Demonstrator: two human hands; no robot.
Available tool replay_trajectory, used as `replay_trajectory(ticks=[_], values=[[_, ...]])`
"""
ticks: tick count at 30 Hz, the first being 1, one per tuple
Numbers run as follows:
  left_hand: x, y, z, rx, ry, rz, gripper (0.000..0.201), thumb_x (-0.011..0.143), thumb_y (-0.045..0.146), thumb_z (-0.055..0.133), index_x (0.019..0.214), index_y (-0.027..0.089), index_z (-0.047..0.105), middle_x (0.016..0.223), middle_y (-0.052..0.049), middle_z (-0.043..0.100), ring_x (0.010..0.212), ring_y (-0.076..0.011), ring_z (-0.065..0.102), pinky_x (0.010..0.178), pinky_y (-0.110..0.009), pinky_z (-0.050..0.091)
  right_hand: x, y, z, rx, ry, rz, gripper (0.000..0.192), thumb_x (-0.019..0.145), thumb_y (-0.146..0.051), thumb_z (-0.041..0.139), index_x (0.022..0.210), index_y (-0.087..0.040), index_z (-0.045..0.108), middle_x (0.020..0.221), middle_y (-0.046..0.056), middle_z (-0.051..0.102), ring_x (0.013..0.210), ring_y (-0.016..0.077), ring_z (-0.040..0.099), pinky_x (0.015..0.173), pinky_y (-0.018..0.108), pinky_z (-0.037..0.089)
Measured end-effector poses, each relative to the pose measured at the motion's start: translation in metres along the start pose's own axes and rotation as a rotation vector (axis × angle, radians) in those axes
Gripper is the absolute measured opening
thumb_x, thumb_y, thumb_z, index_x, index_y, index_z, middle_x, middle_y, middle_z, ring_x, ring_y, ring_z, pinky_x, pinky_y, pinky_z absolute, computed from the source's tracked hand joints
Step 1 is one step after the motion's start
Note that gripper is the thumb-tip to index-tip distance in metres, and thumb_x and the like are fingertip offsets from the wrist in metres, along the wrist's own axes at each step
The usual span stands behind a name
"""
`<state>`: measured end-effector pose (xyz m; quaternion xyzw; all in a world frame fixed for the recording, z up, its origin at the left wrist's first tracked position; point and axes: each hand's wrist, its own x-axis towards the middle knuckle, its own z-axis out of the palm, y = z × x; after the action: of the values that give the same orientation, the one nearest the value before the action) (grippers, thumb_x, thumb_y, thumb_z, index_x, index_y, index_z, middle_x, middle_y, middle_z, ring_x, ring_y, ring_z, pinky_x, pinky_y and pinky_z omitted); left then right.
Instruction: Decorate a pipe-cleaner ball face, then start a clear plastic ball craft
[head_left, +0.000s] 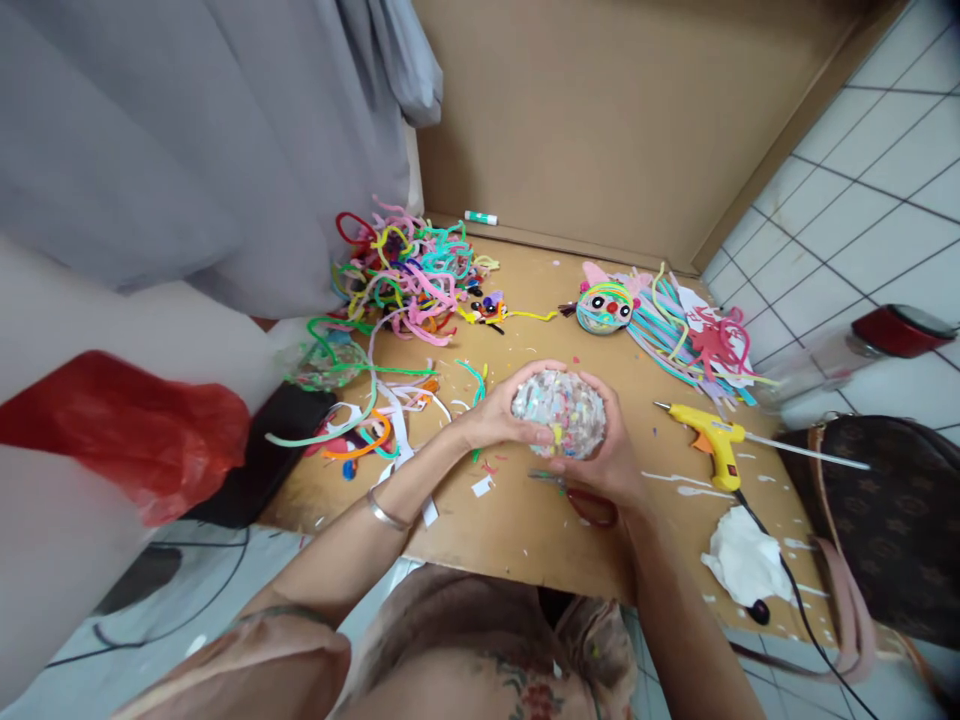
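Observation:
Between my two hands is a clear, roundish ball [559, 412] with a crinkled surface and small coloured bits in it. My left hand [504, 412] closes round its left side, and my right hand [609, 458] round its right. The ball is held above the table. Just below my right hand lies a pair of scissors [592, 507] with dark red handles, partly hidden by the hand. Small paper scraps [483, 486] are near my left wrist.
Pipe cleaners [416, 270] are heaped at the back left. A decorated face ball [606, 306] with coloured strands lies at the back right. A yellow glue gun [712, 440], crumpled tissue [744, 555] and brown bag [892, 520] are to the right. A glue stick [481, 217] lies at the back.

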<state>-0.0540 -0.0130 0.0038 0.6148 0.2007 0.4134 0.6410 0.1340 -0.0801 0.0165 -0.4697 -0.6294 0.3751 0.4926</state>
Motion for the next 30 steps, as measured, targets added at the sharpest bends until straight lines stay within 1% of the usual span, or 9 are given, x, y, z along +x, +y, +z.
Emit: replay_trajectory(ticks=[5, 12, 17, 20, 23, 27, 30], values=[[-0.0007, 0.0008, -0.0009, 0.036, -0.008, 0.009, 0.102, 0.050, 0.054, 0.093, 0.139, 0.024, 0.054, 0.131, -0.010, 0.063, 0.127, -0.0349, 0.056, 0.111, -0.045, 0.041, -0.0005, 0.0005, 0.0009, -0.033, 0.023, -0.025, 0.102, 0.053, -0.055, 0.092, 0.139, -0.027, 0.046, 0.140, 0.011, 0.057, 0.130, 0.0331, 0.056, 0.111, 0.049, 0.048], [-0.0019, -0.0009, -0.0061, 0.053, -0.061, 0.008, 0.104, 0.050, 0.052, 0.094, 0.141, 0.025, 0.053, 0.133, -0.010, 0.063, 0.130, -0.0351, 0.055, 0.113, -0.045, 0.040, -0.0007, 0.0018, 0.0002, -0.038, 0.025, -0.023, 0.099, 0.050, -0.047, 0.094, 0.136, -0.027, 0.048, 0.138, 0.009, 0.059, 0.128, 0.0320, 0.058, 0.109, 0.047, 0.050], [-0.0020, -0.0037, -0.0051, 0.036, -0.012, -0.006, 0.100, 0.049, 0.048, 0.095, 0.138, 0.025, 0.057, 0.136, -0.010, 0.061, 0.131, -0.0355, 0.054, 0.114, -0.045, 0.039, 0.0005, 0.0044, 0.0001, -0.023, -0.006, -0.006, 0.099, 0.053, -0.043, 0.094, 0.138, -0.028, 0.046, 0.143, 0.010, 0.055, 0.132, 0.0320, 0.056, 0.113, 0.049, 0.046], [-0.0023, -0.0050, -0.0036, -0.024, -0.005, -0.032, 0.102, 0.049, 0.046, 0.095, 0.141, 0.025, 0.056, 0.135, -0.011, 0.063, 0.129, -0.0351, 0.056, 0.113, -0.045, 0.040, 0.0003, 0.0054, -0.0005, 0.011, -0.025, 0.001, 0.102, 0.051, -0.044, 0.095, 0.139, -0.028, 0.045, 0.145, 0.010, 0.055, 0.134, 0.0327, 0.054, 0.114, 0.049, 0.045], [-0.0028, -0.0047, -0.0019, -0.111, -0.021, -0.060, 0.102, 0.049, 0.044, 0.095, 0.141, 0.025, 0.056, 0.131, -0.011, 0.065, 0.121, -0.0332, 0.062, 0.108, -0.045, 0.044, -0.0007, 0.0051, -0.0009, 0.012, -0.039, -0.003, 0.104, 0.050, -0.044, 0.096, 0.140, -0.028, 0.046, 0.145, 0.009, 0.055, 0.136, 0.0331, 0.053, 0.116, 0.049, 0.044], [-0.0028, -0.0028, 0.0006, -0.230, -0.038, -0.088, 0.097, 0.048, 0.044, 0.096, 0.135, 0.024, 0.060, 0.126, -0.012, 0.067, 0.108, -0.0301, 0.067, 0.099, -0.042, 0.050, -0.0023, 0.0027, 0.0006, 0.028, -0.018, -0.020, 0.101, 0.050, -0.046, 0.096, 0.138, -0.028, 0.048, 0.142, 0.009, 0.056, 0.134, 0.0331, 0.055, 0.114, 0.048, 0.046], [-0.0028, -0.0033, 0.0014, -0.292, -0.032, -0.099, 0.094, 0.048, 0.043, 0.096, 0.133, 0.025, 0.060, 0.125, -0.012, 0.068, 0.105, -0.0289, 0.068, 0.094, -0.039, 0.051, -0.0027, 0.0004, 0.0020, 0.057, -0.016, -0.011, 0.102, 0.050, -0.047, 0.096, 0.137, -0.028, 0.048, 0.143, 0.009, 0.055, 0.134, 0.0331, 0.054, 0.113, 0.048, 0.046]])
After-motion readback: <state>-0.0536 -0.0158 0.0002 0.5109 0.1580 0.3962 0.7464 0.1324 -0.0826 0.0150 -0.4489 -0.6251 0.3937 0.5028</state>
